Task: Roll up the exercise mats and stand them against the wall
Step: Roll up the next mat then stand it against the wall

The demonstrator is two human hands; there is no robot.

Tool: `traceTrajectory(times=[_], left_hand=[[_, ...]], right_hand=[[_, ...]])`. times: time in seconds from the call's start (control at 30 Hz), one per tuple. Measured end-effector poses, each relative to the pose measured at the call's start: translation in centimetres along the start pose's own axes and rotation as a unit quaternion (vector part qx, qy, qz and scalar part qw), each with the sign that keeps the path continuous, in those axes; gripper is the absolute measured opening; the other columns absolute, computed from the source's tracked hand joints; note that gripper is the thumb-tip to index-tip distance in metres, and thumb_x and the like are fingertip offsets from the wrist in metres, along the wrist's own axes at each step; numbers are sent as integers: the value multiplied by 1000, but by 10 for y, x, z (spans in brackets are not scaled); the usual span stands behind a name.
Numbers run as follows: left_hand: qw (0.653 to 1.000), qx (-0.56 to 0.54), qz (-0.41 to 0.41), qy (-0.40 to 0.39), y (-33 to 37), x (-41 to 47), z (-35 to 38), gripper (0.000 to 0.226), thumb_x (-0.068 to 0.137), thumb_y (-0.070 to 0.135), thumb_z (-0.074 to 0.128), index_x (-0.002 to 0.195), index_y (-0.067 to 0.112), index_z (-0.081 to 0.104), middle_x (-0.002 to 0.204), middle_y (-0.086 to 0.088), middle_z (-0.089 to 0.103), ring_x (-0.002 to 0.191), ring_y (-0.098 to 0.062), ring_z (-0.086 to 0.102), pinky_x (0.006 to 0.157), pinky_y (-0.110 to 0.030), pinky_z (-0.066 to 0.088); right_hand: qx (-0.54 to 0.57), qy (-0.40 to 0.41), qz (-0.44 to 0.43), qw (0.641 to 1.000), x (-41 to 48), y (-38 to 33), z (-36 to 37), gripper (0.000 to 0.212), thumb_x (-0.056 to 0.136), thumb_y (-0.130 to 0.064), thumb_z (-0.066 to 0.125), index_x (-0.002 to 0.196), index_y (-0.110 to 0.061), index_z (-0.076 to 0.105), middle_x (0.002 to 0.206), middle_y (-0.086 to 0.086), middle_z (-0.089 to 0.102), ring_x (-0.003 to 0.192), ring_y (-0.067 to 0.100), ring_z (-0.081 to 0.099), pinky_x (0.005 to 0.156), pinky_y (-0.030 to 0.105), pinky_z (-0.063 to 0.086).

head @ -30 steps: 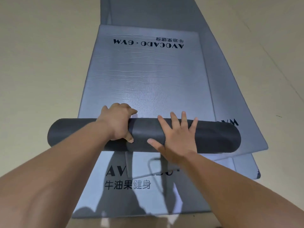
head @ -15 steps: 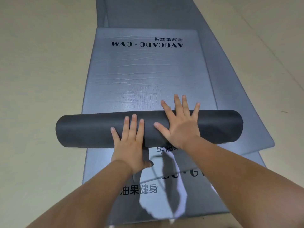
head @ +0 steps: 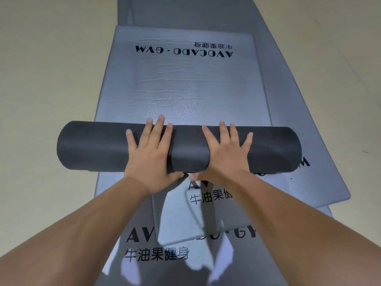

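**Rolled mat** (head: pixel 92 147): dark grey cylinder, part-rolled, lying crosswise on top of a pile of mats on the floor, its axis running left to right.

**Unrolled length** (head: pixel 185 89): same mat, silver-grey face up, stretching away from the person. "AVOCADO · GYM" is printed near the far end, upside down to the camera.

**Left hand** (head: pixel 150 155): flat, fingers straight and spread. The palm presses on the top of the roll, left of its middle, gripping nothing.

**Right hand** (head: pixel 226 155): likewise flat and spread, pressing the roll right of its middle. The two thumbs lie over the near side, tips close together.

**Skewed mat** (head: pixel 321 182): silver-grey, beneath the roll, with a corner jutting out to the right.

**Near mat** (head: pixel 144 254): silver-grey, same print the right way up, crossed by the person's shadow. The number of layers here is probably three, though the overlaps are hard to read.

**Far mat** (head: pixel 185 11): darker grey, beyond the printed end.

**Floor** (head: pixel 45 79): plain beige, on both sides of the pile.
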State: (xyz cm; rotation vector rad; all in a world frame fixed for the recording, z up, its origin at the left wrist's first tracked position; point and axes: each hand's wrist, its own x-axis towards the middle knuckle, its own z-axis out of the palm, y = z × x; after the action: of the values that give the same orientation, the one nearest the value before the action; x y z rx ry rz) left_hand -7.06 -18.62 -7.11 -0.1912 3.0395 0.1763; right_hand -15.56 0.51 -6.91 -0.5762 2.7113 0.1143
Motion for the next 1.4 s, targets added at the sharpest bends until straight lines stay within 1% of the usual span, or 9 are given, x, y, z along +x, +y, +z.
traceTrajectory(times=[0.1,0.2,0.37,0.47,0.57,0.7,0.83,1.0,1.4], left_hand=[[998,30,-45,-13,7,-6,11,125,74,69,68,162,13,-1,170,-10,-8,156,-36,-10,117,-72,3],[997,19,-58,-52,5,10,11,139,65,73,72,161,18,-12,170,-7,-14,155,-34,-17,117,-72,-4],[992,21,-57,-110,-8,50,-3,157,50,78,81,159,23,-18,168,-3,-17,155,-32,-17,117,-68,-9],[992,10,-66,-104,-11,67,-8,145,58,68,82,160,25,-13,170,-2,-12,156,-30,-14,118,-67,-8],[992,10,-69,-101,-11,76,-9,137,64,59,82,161,26,-8,170,-2,-6,157,-29,-10,120,-66,-7],[992,33,-58,-108,-13,87,-15,142,52,64,90,161,25,8,163,-2,22,155,-29,9,120,-66,3],[995,44,-27,-85,-14,85,-20,108,55,56,88,144,26,33,137,0,47,133,-28,39,115,-65,21],[994,71,-15,-80,-6,52,-16,93,62,59,81,137,27,37,128,1,52,121,-30,45,106,-61,29],[967,66,-27,-245,32,-53,-38,67,75,48,73,130,27,41,120,-1,54,116,-30,48,104,-59,34]], right_hand=[[15,-26,5,1000,25,1,-20,149,45,-99,66,163,-44,-7,175,10,-5,160,36,-9,120,74,-3],[30,-47,-8,998,41,4,-35,147,46,-96,69,164,-44,-1,175,8,-4,161,34,-6,121,74,-2],[19,104,-92,990,37,9,-26,132,57,-96,62,165,-42,9,174,13,-4,160,39,-8,120,75,0],[-88,74,-83,990,35,8,-20,140,59,-94,64,163,-41,-13,172,21,-11,156,52,-11,118,77,-5],[-116,39,-44,992,49,3,-20,138,74,-66,79,156,-41,-28,170,27,-5,155,53,-2,118,77,1],[-90,3,-44,995,65,3,-37,131,74,-47,87,160,-43,-12,158,20,31,148,43,27,120,72,13],[-89,-10,-63,994,62,6,-46,119,79,-42,83,161,-43,-3,143,15,47,136,38,43,118,68,23],[-98,-25,-64,993,35,8,-37,109,84,-32,79,158,-44,0,136,13,52,129,36,47,116,66,28],[-63,-120,-91,987,-76,2,-19,102,83,-38,77,157,-48,7,126,6,54,122,31,52,115,62,31]])
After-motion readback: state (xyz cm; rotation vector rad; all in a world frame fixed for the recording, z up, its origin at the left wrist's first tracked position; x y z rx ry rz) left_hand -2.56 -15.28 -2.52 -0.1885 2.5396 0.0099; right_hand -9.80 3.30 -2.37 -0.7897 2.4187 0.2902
